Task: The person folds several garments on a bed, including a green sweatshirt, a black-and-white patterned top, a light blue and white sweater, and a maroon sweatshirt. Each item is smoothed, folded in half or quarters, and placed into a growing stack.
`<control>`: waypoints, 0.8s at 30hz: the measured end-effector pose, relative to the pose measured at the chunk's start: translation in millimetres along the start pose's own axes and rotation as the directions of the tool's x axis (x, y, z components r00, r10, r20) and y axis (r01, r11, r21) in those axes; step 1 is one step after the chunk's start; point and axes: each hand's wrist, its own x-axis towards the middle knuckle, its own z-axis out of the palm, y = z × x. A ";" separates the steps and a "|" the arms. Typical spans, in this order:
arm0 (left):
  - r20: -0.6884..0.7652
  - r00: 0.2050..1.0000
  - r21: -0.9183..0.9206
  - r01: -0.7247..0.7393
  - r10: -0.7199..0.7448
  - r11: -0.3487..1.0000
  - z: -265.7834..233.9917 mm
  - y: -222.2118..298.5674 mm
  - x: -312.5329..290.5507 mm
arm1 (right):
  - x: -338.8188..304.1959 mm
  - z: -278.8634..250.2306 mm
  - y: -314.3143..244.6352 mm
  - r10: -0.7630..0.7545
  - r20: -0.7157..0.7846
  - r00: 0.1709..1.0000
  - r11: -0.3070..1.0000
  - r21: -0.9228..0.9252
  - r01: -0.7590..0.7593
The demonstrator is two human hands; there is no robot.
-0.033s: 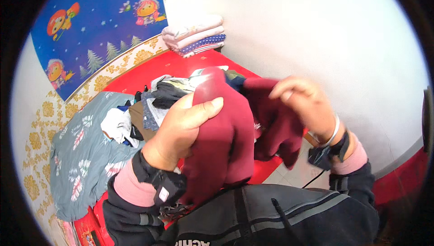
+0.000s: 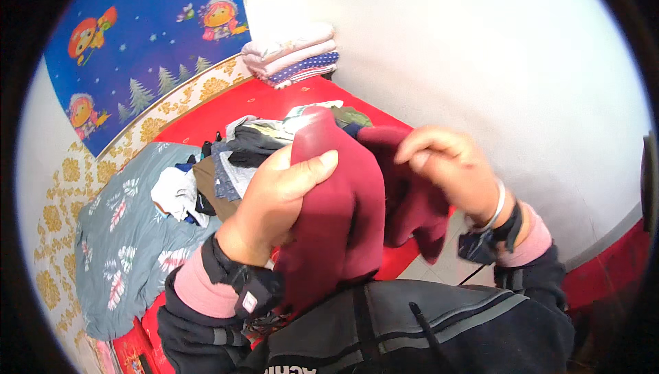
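A maroon garment hangs in front of my chest, its exact kind hard to make out in these folds. My left hand grips its left part, thumb lying on top and the fingers hidden behind the cloth. My right hand is closed at the garment's right part, with curled fingers at the edge of a darker hanging fold; its fingertips are slightly blurred. Below the right hand, a loose end of the maroon cloth dangles.
Behind the garment, a pile of mixed clothes lies on a red bed cover. A grey-green cloth with leaf prints spreads at the left. Folded bedding is stacked by the white wall. Pale floor tiles show at the lower right.
My right hand has moved slightly left, toward my left hand, and the hanging maroon fold has shifted left with it. My left hand keeps its grip in nearly the same place.
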 end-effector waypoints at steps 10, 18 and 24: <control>-0.075 0.995 -0.025 -0.063 0.061 0.998 30.5 -3.6 -8.9 | 3.6 33.8 -6.8 0.000 0.000 1.000 0.991 0.131 0.000; -0.087 0.995 -0.148 -0.066 0.053 0.987 21.0 -31.9 -13.1 | -7.9 39.3 14.9 0.066 0.072 0.995 0.965 0.250 -0.082; -0.184 0.978 -0.233 0.054 -0.099 0.971 1.0 -73.2 -24.8 | -21.4 62.6 43.0 0.112 0.140 0.984 0.921 0.357 -0.156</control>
